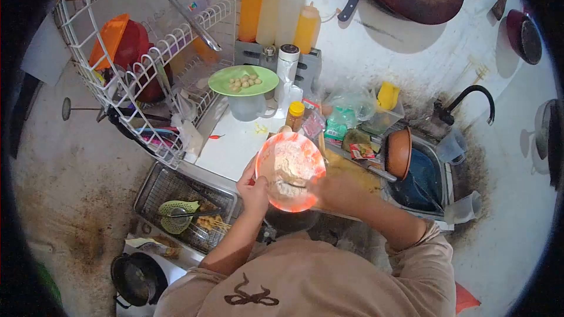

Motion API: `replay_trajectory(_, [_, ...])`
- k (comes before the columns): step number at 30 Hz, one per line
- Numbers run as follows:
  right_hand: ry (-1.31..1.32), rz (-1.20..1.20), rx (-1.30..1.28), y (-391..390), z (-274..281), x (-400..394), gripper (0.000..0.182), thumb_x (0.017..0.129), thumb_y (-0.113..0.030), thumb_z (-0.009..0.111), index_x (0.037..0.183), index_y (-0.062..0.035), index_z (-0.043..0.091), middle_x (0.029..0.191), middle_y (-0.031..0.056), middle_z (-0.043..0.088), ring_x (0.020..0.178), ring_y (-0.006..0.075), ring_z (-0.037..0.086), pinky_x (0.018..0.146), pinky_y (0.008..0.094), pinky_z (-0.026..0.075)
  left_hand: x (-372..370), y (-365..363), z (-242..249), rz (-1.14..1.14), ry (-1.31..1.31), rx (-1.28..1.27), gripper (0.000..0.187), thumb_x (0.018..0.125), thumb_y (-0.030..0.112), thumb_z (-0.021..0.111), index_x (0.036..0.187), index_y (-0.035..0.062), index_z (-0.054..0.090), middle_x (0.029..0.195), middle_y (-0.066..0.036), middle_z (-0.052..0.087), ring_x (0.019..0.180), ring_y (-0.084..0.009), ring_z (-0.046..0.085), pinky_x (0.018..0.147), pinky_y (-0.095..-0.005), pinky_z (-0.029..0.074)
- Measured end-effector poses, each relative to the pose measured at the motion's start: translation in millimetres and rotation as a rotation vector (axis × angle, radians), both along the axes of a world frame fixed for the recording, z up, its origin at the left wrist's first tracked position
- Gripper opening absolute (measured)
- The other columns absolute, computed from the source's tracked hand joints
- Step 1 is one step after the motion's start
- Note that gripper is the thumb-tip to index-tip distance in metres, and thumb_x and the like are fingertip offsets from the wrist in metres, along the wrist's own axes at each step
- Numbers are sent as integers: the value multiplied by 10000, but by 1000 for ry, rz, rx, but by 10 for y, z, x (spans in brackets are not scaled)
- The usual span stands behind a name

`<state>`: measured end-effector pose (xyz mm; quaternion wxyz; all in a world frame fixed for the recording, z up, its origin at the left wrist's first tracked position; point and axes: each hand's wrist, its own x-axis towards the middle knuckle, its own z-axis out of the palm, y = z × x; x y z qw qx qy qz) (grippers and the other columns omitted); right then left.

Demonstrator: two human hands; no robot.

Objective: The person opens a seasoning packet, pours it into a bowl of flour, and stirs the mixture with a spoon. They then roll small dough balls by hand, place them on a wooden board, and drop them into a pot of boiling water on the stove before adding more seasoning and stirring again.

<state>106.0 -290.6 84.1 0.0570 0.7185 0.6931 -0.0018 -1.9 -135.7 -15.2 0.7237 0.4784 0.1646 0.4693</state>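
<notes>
A white and orange bowl point(305, 204) is held in front of my body, tilted toward me, with pale flour-like powder point(292, 161) inside. My left hand point(254, 191) grips its left rim, thumb on the near side. Over the right rim, my right hand point(330, 192) is closed on a spoon point(296, 184) whose end dips into the powder; the fingers are slightly blurred. Beyond the bowl stands a small jar with a yellow lid point(295, 109). Behind that, a green plate point(218, 81) with several small pale balls point(245, 81) rests on a clear jug point(249, 107).
A white wire rack point(170, 53) hangs at the left. Below is a metal basin point(154, 188) with a green strainer point(176, 214) and skewers. At the right, a brown pot point(399, 152) leans in the sink point(432, 158) under a black tap point(470, 95). A red chilli point(217, 137) lies on the counter.
</notes>
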Motion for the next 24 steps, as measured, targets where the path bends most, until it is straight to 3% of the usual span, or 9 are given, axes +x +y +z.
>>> replay_trajectory(2, [-65, -81, -19, 29, 142, 68, 186, 767, -87, 461, 936, -29, 514, 699, 97, 562, 622, 243, 597, 493, 363, 474, 6, -37, 260, 63, -4, 178, 476, 624, -94, 391, 1089, -107, 492, 1130, -173, 499, 1061, -224, 479, 916, -317, 357])
replay_trajectory(4, [-53, -228, 117, 32, 98, 60, 169, 767, -81, 455, 921, -36, 510, 695, 107, 568, 607, 255, 595, 480, 374, 468, -8, 16, 397, 126, 30, 389, 478, 625, -81, 391, 1091, -101, 495, 1140, -176, 492, 1088, -230, 455, 930, -328, 342])
replay_trajectory(8, [68, -419, 296, 85, -223, -11, 106, 775, -122, 462, 765, -39, 527, 636, 148, 553, 564, 286, 565, 484, 396, 438, -19, 193, 457, 187, -72, 272, 545, 560, -63, 397, 1097, -103, 486, 1126, -164, 505, 1027, -227, 506, 901, -321, 381])
replay_trajectory(11, [332, -428, 273, 127, -337, -233, 154, 766, -118, 477, 668, -6, 517, 614, 185, 536, 588, 328, 556, 516, 420, 427, -51, 223, 376, 169, -6, 169, 575, 535, -76, 386, 1101, -107, 481, 1108, -171, 517, 1010, -229, 518, 889, -315, 392])
replay_trajectory(14, [676, -478, 250, 256, -444, -350, 187, 757, -136, 505, 657, 21, 530, 597, 206, 517, 605, 361, 546, 542, 431, 418, -98, 244, 202, 220, 63, 155, 572, 554, -84, 381, 1118, -101, 473, 1090, -167, 531, 983, -218, 535, 858, -301, 416])
replay_trajectory(17, [858, -415, 437, 431, -541, -415, 179, 758, -136, 517, 684, 21, 561, 612, 207, 518, 598, 364, 543, 558, 425, 416, -141, 280, 78, 184, 54, 68, 469, 631, -90, 367, 1077, -97, 511, 1101, -158, 524, 992, -205, 522, 865, -292, 401])
replay_trajectory(20, [695, -309, 413, 549, -208, -472, 170, 749, -92, 464, 799, 15, 586, 680, 189, 570, 662, 339, 577, 604, 424, 455, -145, 276, 133, 131, -46, -21, 458, 643, -93, 358, 1074, -93, 515, 1103, -160, 523, 992, -205, 522, 856, -291, 407])
replay_trajectory(24, [203, -184, 227, 409, -106, -601, 246, 761, -104, 456, 946, 33, 543, 643, 146, 571, 627, 278, 593, 519, 381, 467, -181, 410, 83, 228, 34, 217, 483, 652, -84, 393, 1129, -93, 470, 1080, -150, 540, 937, -195, 556, 803, -271, 443])
